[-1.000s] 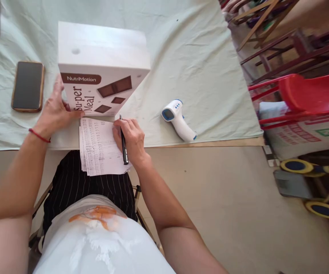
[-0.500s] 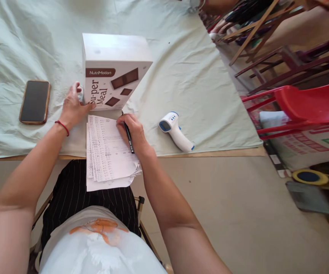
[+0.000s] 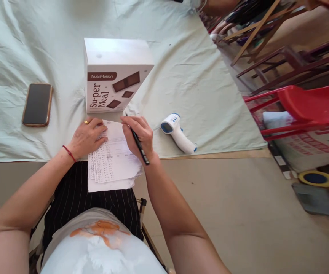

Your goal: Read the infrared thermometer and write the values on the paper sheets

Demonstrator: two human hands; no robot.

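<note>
A stack of papers (image 3: 115, 163) with rows of writing lies at the table edge, its near part hanging over my lap. My left hand (image 3: 88, 137) rests on its left side, fingers spread over the sheets. A black pen (image 3: 139, 144) is gripped in my right hand (image 3: 140, 137), which sits on the right side of the papers with the pen tip pointing away from me. Just beyond stands a white NutriMotion Su-per Meal box (image 3: 115, 88), upright and apart from both hands.
A phone (image 3: 37, 105) lies at left on the pale green cloth (image 3: 187, 76). To the right is a white and blue infrared thermometer (image 3: 178, 133). Past the table's right side stands a red plastic chair (image 3: 313, 102). Part of another person's arm (image 3: 216, 7) shows at the top.
My left hand has left the box's lower left side and come down onto the papers. My right hand has shifted slightly right, the pen still in it.
</note>
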